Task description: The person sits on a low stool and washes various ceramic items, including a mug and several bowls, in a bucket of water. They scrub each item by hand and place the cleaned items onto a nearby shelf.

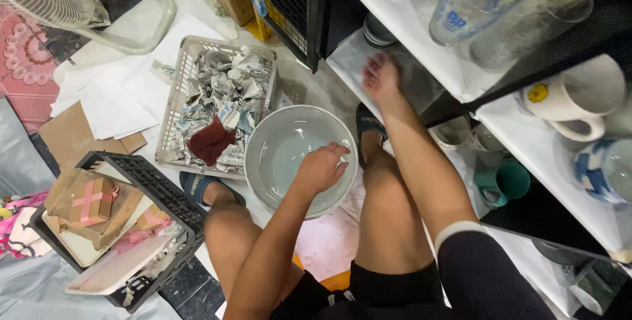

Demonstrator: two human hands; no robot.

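Note:
I squat on the floor facing a white shelf unit. My left hand (320,168) grips the near rim of a large pale grey bowl (283,145) that sits between my knees. My right hand (381,79) reaches forward onto the lower white shelf (349,56), fingers spread, touching a clear glass item that is hard to make out. A stack of dark-rimmed plates (378,31) sits just behind that hand.
A grey basket (176,96) of crumpled newspaper with a dark red cloth (210,141) lies left of the bowl. A black crate (141,182) with wrapped boxes is at lower left. Glasses (520,10) and mugs (579,96) fill the shelves on the right. Loose white papers (118,93) cover the floor.

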